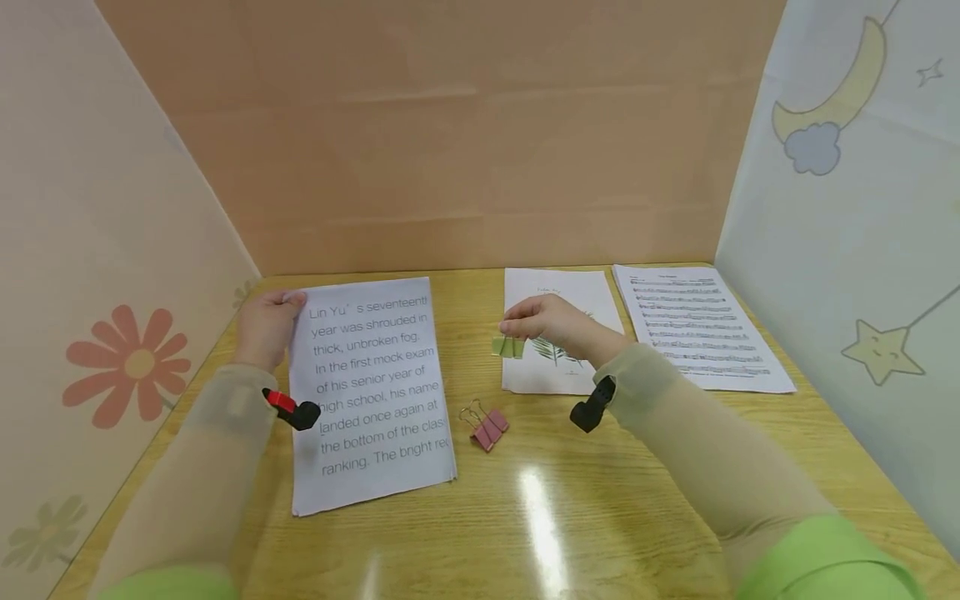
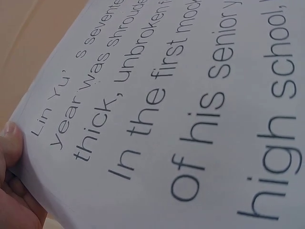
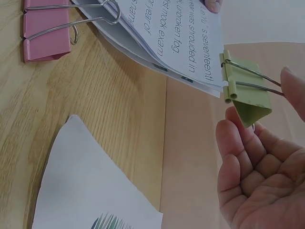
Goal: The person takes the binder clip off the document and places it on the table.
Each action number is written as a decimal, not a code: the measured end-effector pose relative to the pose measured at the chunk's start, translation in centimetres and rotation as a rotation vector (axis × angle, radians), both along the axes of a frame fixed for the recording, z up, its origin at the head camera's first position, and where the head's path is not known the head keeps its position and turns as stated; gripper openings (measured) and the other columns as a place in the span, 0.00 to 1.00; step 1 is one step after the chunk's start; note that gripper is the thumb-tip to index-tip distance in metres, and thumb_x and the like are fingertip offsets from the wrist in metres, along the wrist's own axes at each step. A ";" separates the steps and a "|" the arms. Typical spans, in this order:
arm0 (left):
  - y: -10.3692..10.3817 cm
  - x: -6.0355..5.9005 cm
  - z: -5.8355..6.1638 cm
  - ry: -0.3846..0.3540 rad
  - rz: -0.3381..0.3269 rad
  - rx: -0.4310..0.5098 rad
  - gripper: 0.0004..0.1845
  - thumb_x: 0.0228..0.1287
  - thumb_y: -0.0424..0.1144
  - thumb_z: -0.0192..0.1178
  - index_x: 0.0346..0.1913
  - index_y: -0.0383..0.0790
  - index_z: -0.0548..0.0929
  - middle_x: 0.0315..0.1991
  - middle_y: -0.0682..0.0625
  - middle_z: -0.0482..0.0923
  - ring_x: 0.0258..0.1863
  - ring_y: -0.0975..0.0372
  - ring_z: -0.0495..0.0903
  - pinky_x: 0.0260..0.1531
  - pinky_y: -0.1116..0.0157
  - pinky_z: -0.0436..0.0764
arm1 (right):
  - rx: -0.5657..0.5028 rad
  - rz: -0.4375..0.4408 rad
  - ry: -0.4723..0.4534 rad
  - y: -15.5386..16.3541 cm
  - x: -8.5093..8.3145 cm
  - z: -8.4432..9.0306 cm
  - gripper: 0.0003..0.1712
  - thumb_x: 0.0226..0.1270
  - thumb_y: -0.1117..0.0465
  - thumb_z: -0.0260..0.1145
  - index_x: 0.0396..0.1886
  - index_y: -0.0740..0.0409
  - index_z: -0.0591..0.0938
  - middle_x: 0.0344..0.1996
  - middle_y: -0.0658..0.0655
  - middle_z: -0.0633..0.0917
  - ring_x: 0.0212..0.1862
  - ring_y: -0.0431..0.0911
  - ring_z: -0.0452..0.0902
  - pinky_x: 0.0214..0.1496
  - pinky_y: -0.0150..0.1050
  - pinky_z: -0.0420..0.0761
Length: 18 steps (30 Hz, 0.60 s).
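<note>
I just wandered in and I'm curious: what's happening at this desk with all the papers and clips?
A person sits at a wooden table. Their left hand grips the top left corner of a stack of printed pages. Their right hand pinches a green binder clip by its wire handles, above a sheet with a leaf picture. A pink binder clip lies on the table between the papers, and sheet music lies at far right.
</note>
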State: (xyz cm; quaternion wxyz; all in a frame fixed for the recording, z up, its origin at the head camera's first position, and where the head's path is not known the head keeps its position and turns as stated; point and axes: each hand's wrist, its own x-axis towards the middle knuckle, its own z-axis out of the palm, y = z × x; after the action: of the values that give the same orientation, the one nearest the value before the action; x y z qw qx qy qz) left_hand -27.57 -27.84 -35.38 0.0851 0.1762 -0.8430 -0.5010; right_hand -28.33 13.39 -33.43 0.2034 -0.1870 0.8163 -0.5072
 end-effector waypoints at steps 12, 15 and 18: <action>-0.4 -1.3 -1.1 -0.032 0.043 0.001 0.26 0.72 0.54 0.49 0.64 0.42 0.75 0.51 0.44 0.75 0.43 0.57 0.74 0.39 0.65 0.74 | 0.130 0.027 0.027 -1.6 -0.4 -2.6 0.29 0.65 0.49 0.66 0.61 0.60 0.76 0.59 0.57 0.77 0.57 0.51 0.74 0.62 0.52 0.70; -0.8 -1.7 -1.5 -0.051 0.064 -0.006 0.27 0.72 0.55 0.48 0.65 0.43 0.75 0.52 0.44 0.75 0.45 0.56 0.73 0.42 0.65 0.70 | 0.160 0.040 0.031 -2.4 -0.5 -3.4 0.30 0.65 0.48 0.66 0.62 0.59 0.76 0.58 0.56 0.78 0.55 0.50 0.75 0.61 0.52 0.71; -1.0 -2.1 -1.7 -0.061 0.075 -0.004 0.27 0.71 0.56 0.48 0.65 0.44 0.75 0.51 0.45 0.75 0.45 0.56 0.73 0.42 0.65 0.71 | 0.184 0.056 0.047 -3.1 -0.6 -4.0 0.31 0.64 0.47 0.65 0.61 0.61 0.76 0.57 0.56 0.78 0.52 0.49 0.76 0.59 0.51 0.72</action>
State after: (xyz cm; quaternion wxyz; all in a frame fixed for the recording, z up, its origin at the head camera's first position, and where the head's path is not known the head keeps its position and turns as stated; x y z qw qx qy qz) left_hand -29.65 -28.84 -37.12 0.0785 0.2226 -0.8391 -0.4901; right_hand -28.88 10.29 -37.46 0.2147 -0.2021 0.8584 -0.4198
